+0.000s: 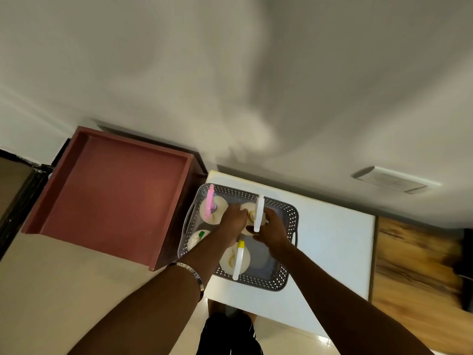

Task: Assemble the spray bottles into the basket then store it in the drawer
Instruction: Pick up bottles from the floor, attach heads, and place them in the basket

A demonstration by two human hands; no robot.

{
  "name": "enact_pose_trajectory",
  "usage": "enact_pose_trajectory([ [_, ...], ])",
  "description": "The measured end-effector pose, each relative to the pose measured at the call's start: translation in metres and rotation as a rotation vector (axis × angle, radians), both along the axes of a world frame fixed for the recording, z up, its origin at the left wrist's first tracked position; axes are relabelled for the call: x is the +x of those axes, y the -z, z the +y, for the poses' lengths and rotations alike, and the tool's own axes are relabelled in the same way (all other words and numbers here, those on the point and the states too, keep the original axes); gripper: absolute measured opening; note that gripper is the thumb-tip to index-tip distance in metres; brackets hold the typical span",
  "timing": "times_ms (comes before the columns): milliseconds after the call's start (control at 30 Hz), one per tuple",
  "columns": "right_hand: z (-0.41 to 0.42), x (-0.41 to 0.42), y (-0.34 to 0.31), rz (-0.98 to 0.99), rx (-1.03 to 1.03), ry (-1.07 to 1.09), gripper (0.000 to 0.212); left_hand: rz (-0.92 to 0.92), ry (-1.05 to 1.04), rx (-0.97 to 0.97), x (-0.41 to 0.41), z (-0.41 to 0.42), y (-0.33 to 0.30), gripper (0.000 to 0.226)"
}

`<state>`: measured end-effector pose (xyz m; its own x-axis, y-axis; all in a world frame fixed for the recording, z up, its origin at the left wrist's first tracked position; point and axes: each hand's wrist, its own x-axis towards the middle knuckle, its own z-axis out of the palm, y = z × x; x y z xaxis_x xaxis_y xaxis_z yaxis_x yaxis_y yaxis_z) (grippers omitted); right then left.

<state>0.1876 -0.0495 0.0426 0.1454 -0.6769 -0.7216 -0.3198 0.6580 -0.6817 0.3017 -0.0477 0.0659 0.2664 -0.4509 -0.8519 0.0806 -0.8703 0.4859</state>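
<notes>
A grey perforated basket (290, 254) stands on a white table (335, 242). Several spray bottles stand in it: one with a pink sprayer (210, 204) at the far left, one with a green top (201, 235) half hidden by my left forearm, one with a white sprayer and yellow tip (238, 260) near the front. Both hands hold a fourth bottle with a white sprayer (258, 213) in the far middle. My left hand (231, 221) grips its left side, my right hand (273, 229) its right side. The open reddish-brown drawer (112, 196) lies to the left.
The drawer's inside shows nothing in it; its near right corner touches the table's left edge. A wooden surface (414, 272) adjoins the table on the right. A white wall socket (394, 179) sits behind. The basket's right half holds no bottles.
</notes>
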Motion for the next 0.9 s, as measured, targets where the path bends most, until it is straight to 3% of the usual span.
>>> enact_pose_trajectory([
  [133, 0.000, -0.003, 0.012, 0.012, 0.003, 0.006, 0.043, -0.009, 0.030, 0.020, -0.003, -0.002, 0.008, 0.039],
  [367, 0.001, -0.003, 0.025, 0.021, -0.002, -0.009, 0.055, -0.011, 0.067, 0.017, -0.004, -0.002, 0.020, 0.040],
  [900, 0.001, 0.007, 0.048, 0.077, 0.027, -0.038, 0.072, 0.042, -0.007, 0.048, 0.008, -0.004, 0.045, 0.041],
])
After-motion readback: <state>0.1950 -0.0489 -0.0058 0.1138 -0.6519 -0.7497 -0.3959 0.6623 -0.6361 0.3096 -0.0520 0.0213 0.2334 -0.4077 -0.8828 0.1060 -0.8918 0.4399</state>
